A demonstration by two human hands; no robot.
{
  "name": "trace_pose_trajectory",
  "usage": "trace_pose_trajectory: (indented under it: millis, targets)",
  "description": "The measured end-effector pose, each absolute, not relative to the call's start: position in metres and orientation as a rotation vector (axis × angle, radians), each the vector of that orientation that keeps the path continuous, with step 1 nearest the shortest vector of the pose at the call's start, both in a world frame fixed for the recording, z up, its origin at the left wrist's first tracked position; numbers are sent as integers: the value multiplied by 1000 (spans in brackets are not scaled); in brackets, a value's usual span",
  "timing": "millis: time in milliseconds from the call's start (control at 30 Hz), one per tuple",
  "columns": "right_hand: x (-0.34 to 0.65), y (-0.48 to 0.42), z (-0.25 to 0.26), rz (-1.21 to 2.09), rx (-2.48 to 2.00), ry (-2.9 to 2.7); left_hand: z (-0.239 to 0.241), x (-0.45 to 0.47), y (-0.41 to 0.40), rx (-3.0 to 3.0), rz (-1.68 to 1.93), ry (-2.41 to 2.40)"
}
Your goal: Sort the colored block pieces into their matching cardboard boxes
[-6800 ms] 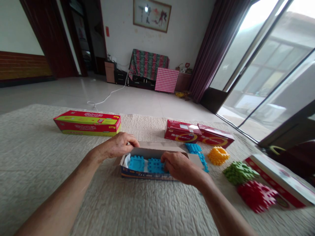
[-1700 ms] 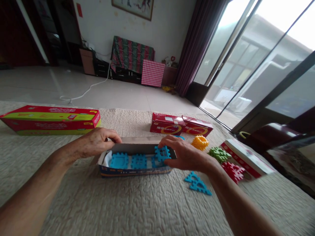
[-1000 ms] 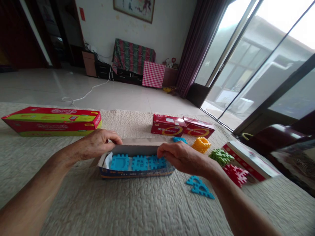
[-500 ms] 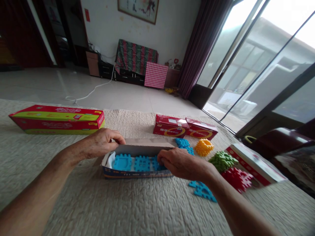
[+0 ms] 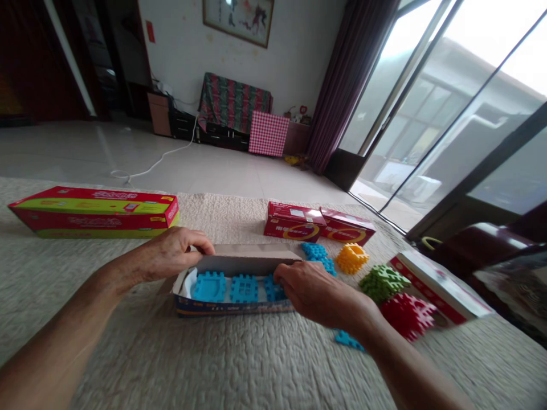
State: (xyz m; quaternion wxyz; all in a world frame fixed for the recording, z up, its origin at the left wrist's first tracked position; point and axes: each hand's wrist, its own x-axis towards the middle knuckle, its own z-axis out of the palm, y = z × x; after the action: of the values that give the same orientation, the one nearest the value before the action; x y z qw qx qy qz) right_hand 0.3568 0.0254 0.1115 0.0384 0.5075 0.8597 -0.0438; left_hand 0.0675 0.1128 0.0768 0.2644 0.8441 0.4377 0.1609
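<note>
An open long cardboard box (image 5: 235, 308) with a dark blue front sits before me. Its raised lid (image 5: 256, 249) stands along the far side. Inside, on white lining, are blue building blocks in a row: a left one (image 5: 209, 286), a middle one (image 5: 244, 288) and a right one (image 5: 270, 289). My left hand (image 5: 175, 253) pinches the lid near its left end. At the right end, my right hand (image 5: 314, 287) has its fingers curled on the right blue block, covering part of it and the box's end.
Right of the box lie more blue blocks (image 5: 318, 257), a yellow block cube (image 5: 352, 258), green blocks (image 5: 383, 282), red blocks (image 5: 409, 316) and a white-and-red box (image 5: 444, 287). Behind stand two dark red boxes (image 5: 294, 222); a long red-and-green box (image 5: 98, 213) is at left.
The view has shifted slightly, so everything sits a little lower and further left. Both hands keep nearly the same places at the box; my right forearm covers more of the near blue piece.
</note>
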Motion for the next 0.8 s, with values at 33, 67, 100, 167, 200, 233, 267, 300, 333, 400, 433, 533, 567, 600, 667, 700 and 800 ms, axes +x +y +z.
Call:
trace_pose_trajectory:
  millis: [33,67,100,167,200,233,267,300,333,400,433,533,567,600,667,700,800]
  targets:
    - [360,25,114,-175,1578,2692,77,67,113,2283,430,1192]
    - [365,25,116,-209,1612,2753,77,67,113,2286,424,1204]
    - [372,27,118,-223,1659,2816,78,66,113,2288,420,1218]
    - [391,33,120,-168,1803,2915,79,64,113,2292,413,1239]
    - [402,38,120,-107,1895,2938,79,63,113,2290,413,1252]
    - [413,44,118,-38,1987,2938,79,62,113,2284,413,1266]
    - [425,49,115,39,2068,2920,79,61,113,2277,411,1279]
    - [436,55,112,92,2147,2867,78,60,114,2269,408,1293]
    - [446,60,108,120,2213,2791,78,60,114,2260,404,1303]
    - [460,66,98,135,2316,2614,77,60,114,2246,395,1307]
    - [465,68,93,129,2345,2531,77,61,113,2240,396,1308]
    - [468,67,79,97,2402,2353,78,63,112,2221,412,1314]
    - [467,65,75,76,2419,2314,78,63,111,2216,415,1320]
    - [465,63,71,50,2436,2278,78,63,111,2211,414,1325]
    - [460,58,64,-4,2460,2212,78,63,111,2203,408,1327]
    - [458,56,61,-26,2465,2178,78,63,111,2201,409,1327]
    - [454,51,54,-66,2459,2108,78,62,111,2209,416,1320]
